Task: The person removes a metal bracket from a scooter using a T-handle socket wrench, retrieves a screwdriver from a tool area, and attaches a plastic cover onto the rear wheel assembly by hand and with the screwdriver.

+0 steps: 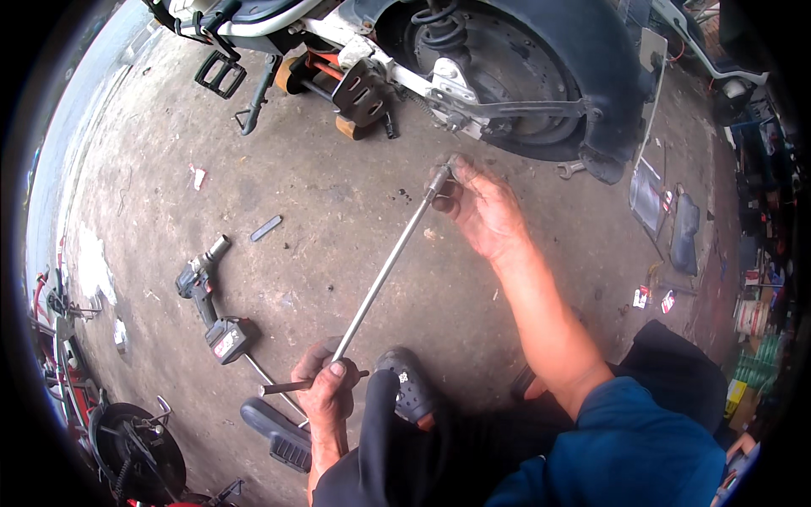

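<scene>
Concrete floor (338,203) beneath hands; our left hand (327,387) grips T-handled wrench (384,270) at crossbar (283,389), right hand (487,213) seemingly pinches socket end (439,179), for steadying.

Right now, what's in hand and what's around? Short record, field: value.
left_hand: left hand grips a long T-handled tool near its dark crossbar
right_hand: right hand has its fingers at the tool's far end
tool_angle: slants from crossbar at lower left to far end at upper right
floor_left: cordless power tool; small flat bar
ahead: two-wheeler's wheel under a dark fender
by_wheel: wrench on the floor
</scene>
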`<state>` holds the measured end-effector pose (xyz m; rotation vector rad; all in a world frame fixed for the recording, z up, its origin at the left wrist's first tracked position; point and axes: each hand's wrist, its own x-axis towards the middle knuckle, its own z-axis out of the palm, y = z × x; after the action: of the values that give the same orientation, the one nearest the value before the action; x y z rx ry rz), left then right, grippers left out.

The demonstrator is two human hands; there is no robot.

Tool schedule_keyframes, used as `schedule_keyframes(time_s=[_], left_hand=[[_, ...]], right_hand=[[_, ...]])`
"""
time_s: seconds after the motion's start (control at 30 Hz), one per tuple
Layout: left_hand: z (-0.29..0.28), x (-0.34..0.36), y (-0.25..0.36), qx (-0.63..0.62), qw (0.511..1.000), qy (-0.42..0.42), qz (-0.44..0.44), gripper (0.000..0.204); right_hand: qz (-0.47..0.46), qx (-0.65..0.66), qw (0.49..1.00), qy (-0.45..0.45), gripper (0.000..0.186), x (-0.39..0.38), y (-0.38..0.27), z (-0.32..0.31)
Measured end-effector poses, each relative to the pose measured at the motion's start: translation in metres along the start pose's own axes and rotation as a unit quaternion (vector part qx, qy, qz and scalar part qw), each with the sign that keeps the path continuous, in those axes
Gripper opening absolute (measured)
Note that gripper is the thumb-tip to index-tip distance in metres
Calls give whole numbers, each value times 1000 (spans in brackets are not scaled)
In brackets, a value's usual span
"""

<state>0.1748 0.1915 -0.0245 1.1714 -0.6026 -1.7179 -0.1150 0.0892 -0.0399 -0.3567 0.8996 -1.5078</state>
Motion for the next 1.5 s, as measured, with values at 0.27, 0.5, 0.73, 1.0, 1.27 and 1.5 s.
schedule_keyframes(time_s=[0.27, 0.5, 0.73, 1.0, 1.27, 1.5], left_hand=[[11, 4, -2, 237, 965, -3, 111, 32], [39, 30, -4, 58, 995, -37, 69, 43], [44, 40, -3, 4, 996, -68, 52, 42], [46, 49, -1, 11, 995, -79, 56, 43], [46, 48, 8, 27, 995, -64, 71, 41], [48, 50, 16, 20, 996, -69, 57, 39]], right_hand=[[-22, -38, 998, 33, 18, 12, -12, 18], [-43, 75, 993, 83, 22, 33, -14, 32], [-41, 87, 990, 100, 22, 34, -16, 39], [-60, 69, 991, 100, 27, 31, -25, 37], [-195, -166, 939, 231, 25, 13, -30, 43], [-302, -210, 897, 244, 22, 15, -46, 29]])
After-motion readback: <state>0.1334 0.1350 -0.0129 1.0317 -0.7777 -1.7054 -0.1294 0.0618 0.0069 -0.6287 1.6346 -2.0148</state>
